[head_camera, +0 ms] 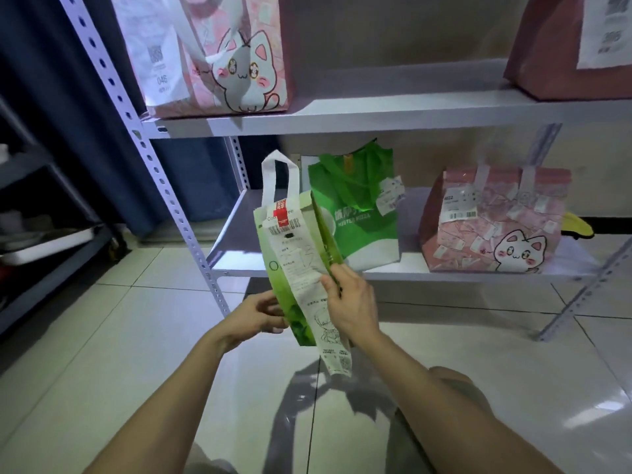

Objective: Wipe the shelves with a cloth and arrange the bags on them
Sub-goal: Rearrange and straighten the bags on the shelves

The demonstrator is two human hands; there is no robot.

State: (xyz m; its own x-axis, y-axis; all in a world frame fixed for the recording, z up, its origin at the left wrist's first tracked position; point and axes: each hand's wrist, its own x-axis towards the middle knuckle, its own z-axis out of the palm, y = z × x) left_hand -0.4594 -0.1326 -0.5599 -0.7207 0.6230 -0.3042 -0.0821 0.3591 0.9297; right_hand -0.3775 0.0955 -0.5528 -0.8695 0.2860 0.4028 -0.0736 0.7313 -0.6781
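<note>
I hold a narrow pale-green bag with a white handle and a long receipt in the air in front of the lower shelf. My left hand grips its lower left edge. My right hand pinches its right edge near the bottom. On the lower shelf stand a green pizza bag and a pink cat bag. The upper shelf carries another pink cat bag at the left and a dark red bag at the right.
A yellow cloth-like thing lies on the lower shelf behind the pink cat bag. Perforated metal uprights frame the rack. A dark trolley with trays stands at the left. Glossy floor tiles spread below, and a blue curtain hangs behind.
</note>
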